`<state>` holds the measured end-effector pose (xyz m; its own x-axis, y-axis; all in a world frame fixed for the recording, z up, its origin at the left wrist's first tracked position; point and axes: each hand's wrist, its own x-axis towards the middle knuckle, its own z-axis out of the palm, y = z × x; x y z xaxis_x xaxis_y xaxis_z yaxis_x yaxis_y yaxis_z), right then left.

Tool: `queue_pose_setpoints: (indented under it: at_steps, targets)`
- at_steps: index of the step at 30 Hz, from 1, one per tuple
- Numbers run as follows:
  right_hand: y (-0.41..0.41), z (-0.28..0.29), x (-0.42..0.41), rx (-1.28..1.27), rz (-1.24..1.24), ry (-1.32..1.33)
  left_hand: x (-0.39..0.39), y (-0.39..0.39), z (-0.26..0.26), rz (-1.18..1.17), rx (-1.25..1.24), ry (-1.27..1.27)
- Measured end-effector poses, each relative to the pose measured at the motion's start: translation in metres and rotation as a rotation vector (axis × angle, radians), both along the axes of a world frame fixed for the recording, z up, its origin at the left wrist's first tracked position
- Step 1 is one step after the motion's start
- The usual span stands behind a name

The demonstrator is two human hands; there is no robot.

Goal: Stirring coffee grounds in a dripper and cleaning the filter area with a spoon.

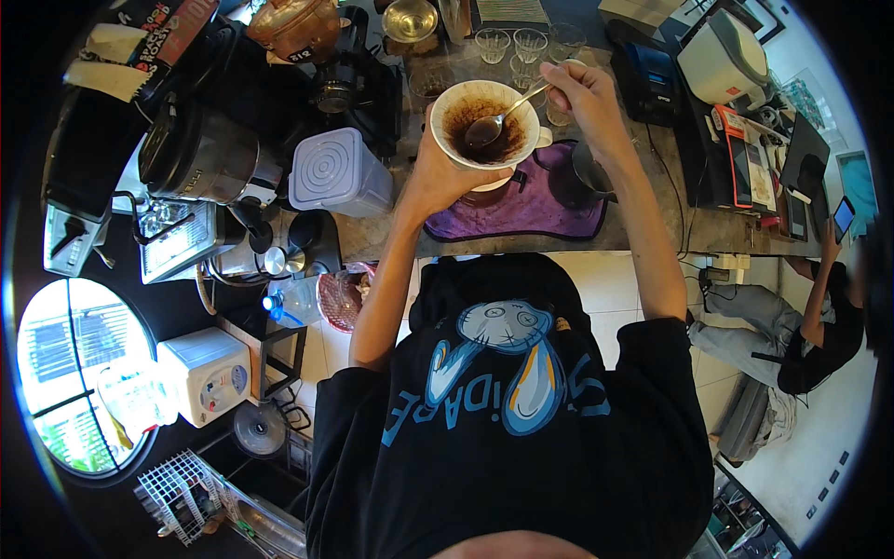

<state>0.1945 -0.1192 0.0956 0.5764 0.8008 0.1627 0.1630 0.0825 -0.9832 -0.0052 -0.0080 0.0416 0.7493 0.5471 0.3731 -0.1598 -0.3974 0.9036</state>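
My left hand [436, 178] wraps around a white ceramic coffee dripper [482, 162] with a side handle, held above the counter. Dark wet coffee grounds [513, 140] line its inner wall and bottom. Between the fingertips of my right hand [583, 94] is the handle of a metal spoon [517, 105]. The spoon's bowl is inside the dripper and carries some dark brown coffee. Beneath them lies a purple cloth [545, 216] with a dark edge. A metal pitcher [590, 171] stands on the cloth's right side, partly hidden by my right forearm.
Several clear glasses [531, 45] stand behind the dripper. To the left are a lidded plastic container [335, 168], a coffee grinder [199, 150] and a copper-coloured pot [293, 31]. A printer [646, 77] and card terminal [739, 164] sit right. Another person [824, 335] holds a phone.
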Motion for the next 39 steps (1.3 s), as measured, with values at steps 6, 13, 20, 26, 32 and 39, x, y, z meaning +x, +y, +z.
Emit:
queue_pose_setpoints:
  at_steps: [6, 13, 20, 26, 32, 39]
  targets:
    - [-0.007, 0.03, -0.003, 0.109, -0.026, -0.137, 0.0, -0.001, -0.002, -0.012, -0.05, -0.019]
    - [-0.007, 0.029, -0.012, 0.149, -0.101, -0.423, 0.003, 0.003, -0.008, -0.097, -0.178, 0.021]
    - [-0.005, 0.016, -0.026, 0.1, -0.123, -0.484, 0.003, 0.002, -0.016, -0.086, -0.15, 0.008]
    - [-0.001, -0.019, -0.027, 0.012, -0.124, -0.474, 0.006, 0.001, -0.034, -0.064, -0.199, -0.013]
    - [0.001, -0.039, -0.021, -0.039, -0.112, -0.371, 0.002, -0.004, -0.039, -0.018, -0.147, -0.02]
    - [-0.002, -0.025, -0.014, 0.003, -0.097, -0.166, 0.0, -0.005, -0.049, -0.015, -0.211, -0.03]
